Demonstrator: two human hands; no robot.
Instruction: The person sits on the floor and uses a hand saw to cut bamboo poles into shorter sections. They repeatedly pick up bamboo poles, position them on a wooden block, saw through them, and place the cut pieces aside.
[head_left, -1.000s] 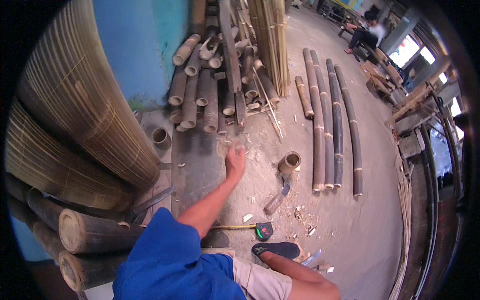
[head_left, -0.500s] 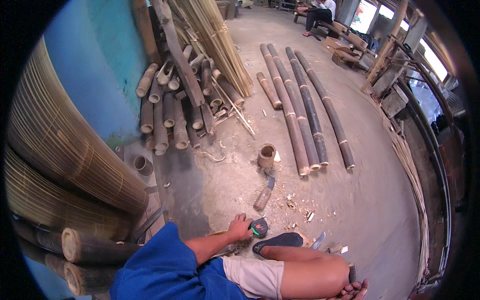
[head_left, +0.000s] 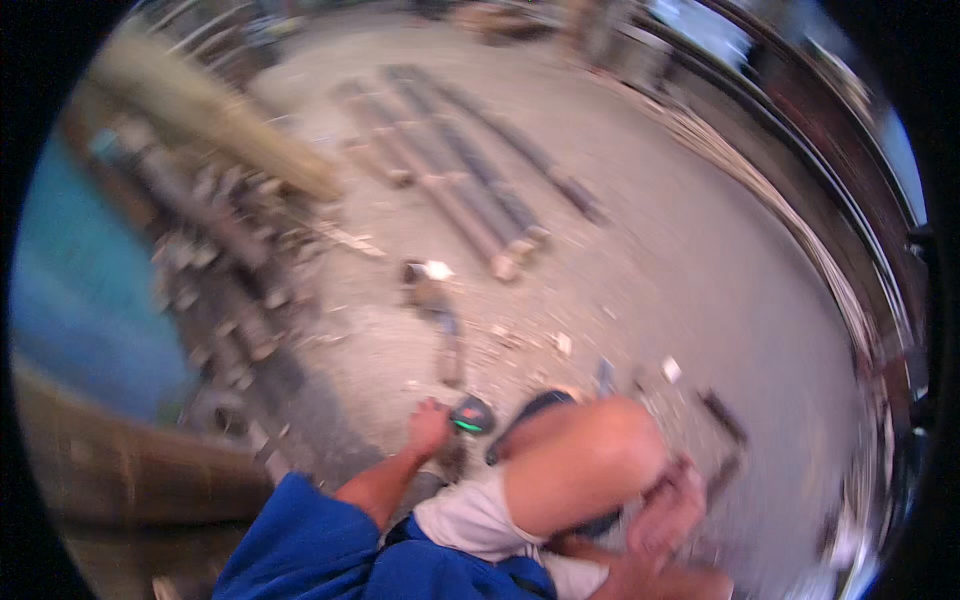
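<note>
A black round-cornered tape measure [head_left: 472, 415] with a green edge sits low over the floor, left of my bent leg. The fingers of my left hand [head_left: 430, 425] are closed against its left side. Down by my bent knee is my right hand [head_left: 672, 508], blurred so much that its fingers and anything in them do not show clearly. A knife [head_left: 451, 350] with a thick handle lies on the floor just beyond the tape measure. Past its blade stands a short hollow bamboo piece [head_left: 424, 287], with a pale chip beside it.
Several long dark bamboo poles [head_left: 460, 205] lie on the floor ahead. Cut bamboo lengths [head_left: 225, 310] are piled at left, near a bundle of pale strips [head_left: 225, 125]. Shavings are scattered before me. Dark pieces [head_left: 722, 415] lie right of my knee. Long thin strips [head_left: 770, 190] line the right side.
The view has swung to the right and blurred. My right hand has come up from the lower edge, nearer my knee. My left hand remains at the tape measure.
</note>
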